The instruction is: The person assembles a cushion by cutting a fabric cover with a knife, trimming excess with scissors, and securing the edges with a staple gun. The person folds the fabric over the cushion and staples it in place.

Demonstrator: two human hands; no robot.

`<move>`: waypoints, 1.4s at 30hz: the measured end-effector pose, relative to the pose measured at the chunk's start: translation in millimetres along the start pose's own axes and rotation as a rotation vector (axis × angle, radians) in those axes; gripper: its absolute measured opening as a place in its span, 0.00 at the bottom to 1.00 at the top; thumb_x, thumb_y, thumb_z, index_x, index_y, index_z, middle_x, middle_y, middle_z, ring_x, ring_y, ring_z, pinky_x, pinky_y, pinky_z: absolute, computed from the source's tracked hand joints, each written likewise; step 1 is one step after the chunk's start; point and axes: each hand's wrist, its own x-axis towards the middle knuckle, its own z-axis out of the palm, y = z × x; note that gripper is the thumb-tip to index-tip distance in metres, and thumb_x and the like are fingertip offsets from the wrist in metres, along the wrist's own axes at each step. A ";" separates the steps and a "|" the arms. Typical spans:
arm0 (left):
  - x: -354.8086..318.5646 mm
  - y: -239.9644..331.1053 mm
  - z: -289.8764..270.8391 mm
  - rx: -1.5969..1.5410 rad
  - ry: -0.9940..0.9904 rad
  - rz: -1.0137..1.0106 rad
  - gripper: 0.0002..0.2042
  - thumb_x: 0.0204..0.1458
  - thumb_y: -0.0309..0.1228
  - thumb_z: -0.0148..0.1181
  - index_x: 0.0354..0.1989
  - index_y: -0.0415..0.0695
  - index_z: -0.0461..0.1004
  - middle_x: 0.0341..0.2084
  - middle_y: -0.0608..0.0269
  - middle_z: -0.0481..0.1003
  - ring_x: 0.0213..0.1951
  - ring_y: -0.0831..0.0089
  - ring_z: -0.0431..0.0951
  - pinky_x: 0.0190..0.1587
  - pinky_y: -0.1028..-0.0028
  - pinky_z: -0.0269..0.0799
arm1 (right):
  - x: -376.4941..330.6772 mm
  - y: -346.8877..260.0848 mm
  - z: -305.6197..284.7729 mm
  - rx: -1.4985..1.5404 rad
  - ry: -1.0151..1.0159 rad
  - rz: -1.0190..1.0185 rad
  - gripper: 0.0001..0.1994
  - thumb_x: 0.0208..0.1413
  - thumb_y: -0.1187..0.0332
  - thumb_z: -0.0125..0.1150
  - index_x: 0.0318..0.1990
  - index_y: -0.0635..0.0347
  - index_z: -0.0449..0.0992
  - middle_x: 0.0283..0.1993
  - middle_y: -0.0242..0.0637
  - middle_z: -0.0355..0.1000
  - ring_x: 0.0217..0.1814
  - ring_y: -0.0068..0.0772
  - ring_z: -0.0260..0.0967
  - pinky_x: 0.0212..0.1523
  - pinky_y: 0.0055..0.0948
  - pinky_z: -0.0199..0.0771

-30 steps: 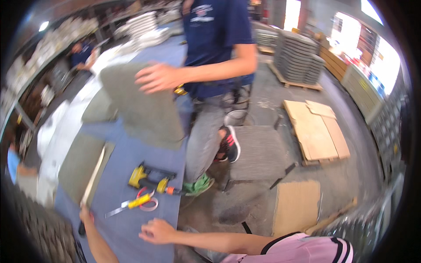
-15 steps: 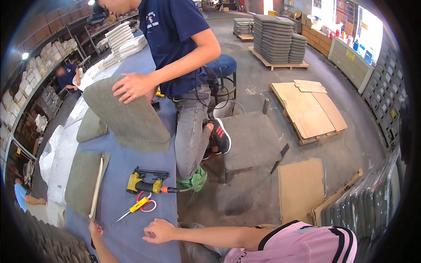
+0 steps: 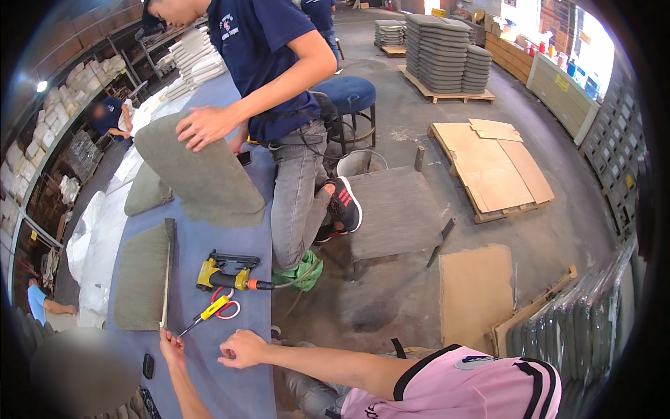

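Observation:
My left hand [image 3: 173,347] is closed in a pinch at the near corner of a flat grey-green fabric piece [image 3: 142,283], at the end of a thin pale strip [image 3: 166,300] along its right edge. Whether the strip is cord or tape is unclear. My right hand [image 3: 243,349] is loosely curled near the table's right edge, with nothing showing in it. Beyond my hands lie yellow-handled scissors or snips with red-and-white loops [image 3: 225,306], a thin yellow-handled pointed tool [image 3: 213,308], and a yellow-and-black staple gun [image 3: 227,271] with a hose.
Across the blue-topped table [image 3: 230,380], a co-worker's hand [image 3: 202,127] holds a grey-green cushion [image 3: 202,171] upright. A phone-like black object [image 3: 148,366] lies left of my left hand. On the floor stand an upholstered seat frame [image 3: 394,213] and a cardboard-topped pallet [image 3: 488,167].
The fabric piece's right edge now looks straighter, and its pale strip lies flatter along it. My left hand has shifted slightly right and away from me. The view has shifted a little.

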 end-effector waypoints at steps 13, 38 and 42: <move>-238.6 97.9 16.1 -0.152 -0.100 0.332 0.22 0.72 0.46 0.58 0.25 0.55 0.60 0.19 0.76 0.54 0.24 0.76 0.58 0.32 0.71 0.57 | 11.7 -9.4 -1.6 -0.075 -0.035 0.017 0.18 0.53 0.50 0.73 0.22 0.51 0.81 0.22 0.35 0.79 0.29 0.48 0.80 0.35 0.48 0.80; -607.4 225.3 -78.0 0.279 0.322 1.450 0.18 0.77 0.34 0.38 0.48 0.38 0.76 0.68 0.30 0.71 0.73 0.49 0.70 0.46 0.73 0.76 | -13.0 -6.7 3.8 -0.137 -0.338 -0.113 0.21 0.54 0.54 0.77 0.46 0.58 0.79 0.37 0.40 0.77 0.32 0.41 0.74 0.35 0.41 0.75; -558.4 238.8 -61.7 2.002 0.968 1.465 0.26 0.73 0.44 0.47 0.71 0.40 0.73 0.73 0.45 0.69 0.74 0.47 0.67 0.72 0.52 0.63 | -5.7 -4.9 6.3 -0.004 -0.162 -0.119 0.25 0.54 0.70 0.70 0.61 0.54 0.78 0.67 0.43 0.69 0.41 0.40 0.76 0.44 0.40 0.77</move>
